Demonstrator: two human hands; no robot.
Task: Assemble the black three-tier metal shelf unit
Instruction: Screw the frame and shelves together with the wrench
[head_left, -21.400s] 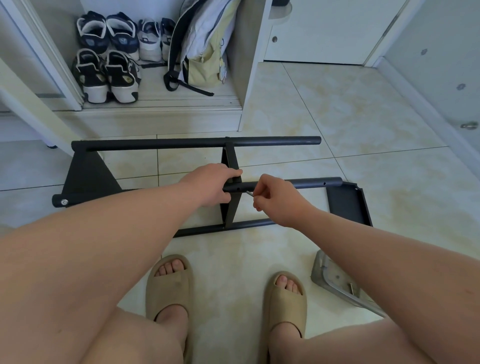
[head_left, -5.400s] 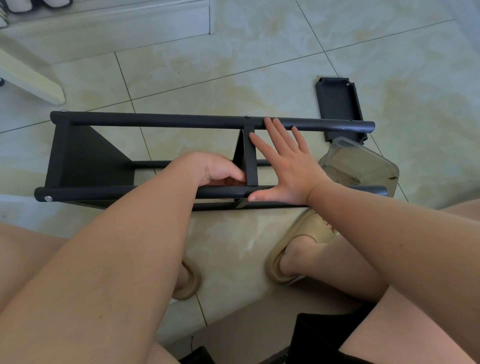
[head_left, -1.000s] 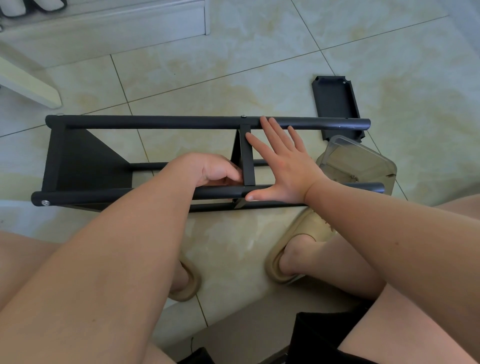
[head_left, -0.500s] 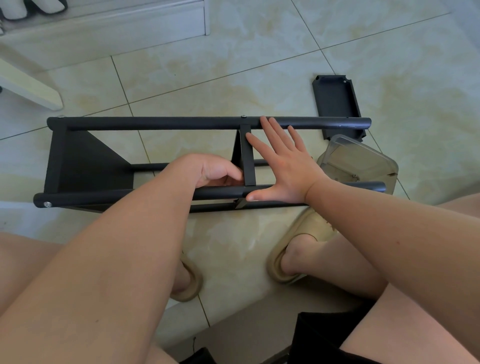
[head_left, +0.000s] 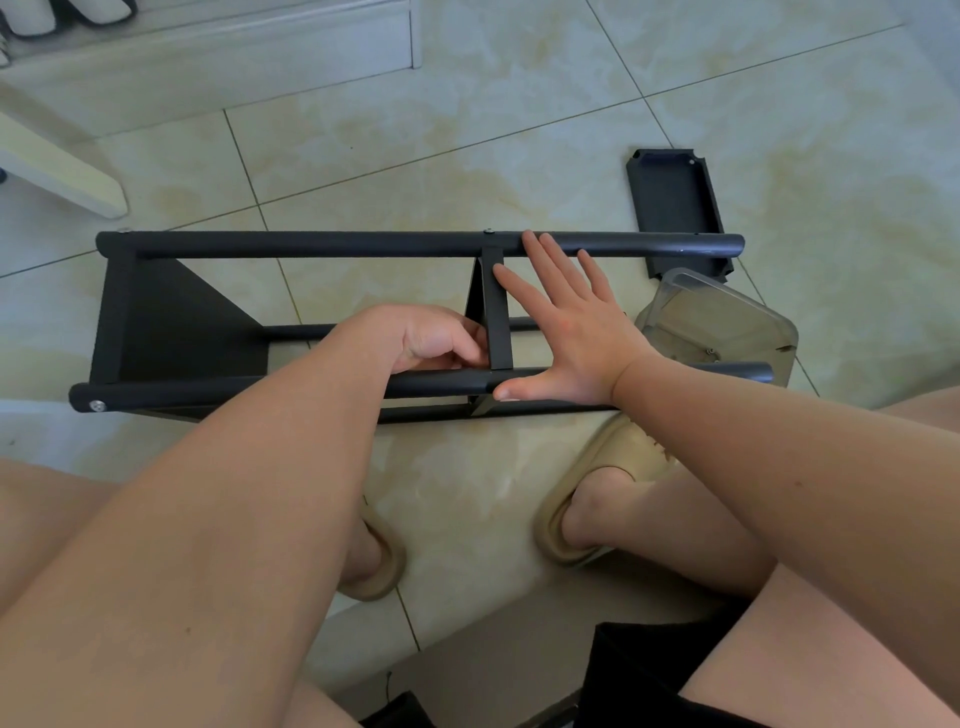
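Fingers (head_left: 545, 265) of right hand (head_left: 571, 332): straight and spread apart, laid flat across the shelf frame (head_left: 311, 244) just right of its middle panel (head_left: 496, 317). Longer fingertips touch the far tube (head_left: 649, 244); thumb lies along the near tube (head_left: 234, 387). Nothing gripped.

Fingers (head_left: 457, 358) of left hand (head_left: 431, 340): curled, knuckles up, tucked against the left face of the middle panel, just above the near tube. Whether they pinch anything cannot be told; the hand itself hides it.

Shelf frame: black metal, lying on its side on the tiled floor (head_left: 467, 130), tubes running left to right. End panel (head_left: 182, 322) closes the left end; middle panel crosses between the tubes about midway.

Screw heads: one (head_left: 488, 232) on the far tube over the middle panel, one (head_left: 96, 405) at the left end of the near tube.

Loose panel (head_left: 675, 208): black, flat on the floor just beyond the frame's right end, far side; its near edge is hidden behind the far tube.

Clear container (head_left: 727, 322): tilted, at the frame's right end, between the two tubes and partly behind the near one. Contents too small to tell.

Slippers (head_left: 597, 493): beige, on the person's feet, on the near side of the frame.
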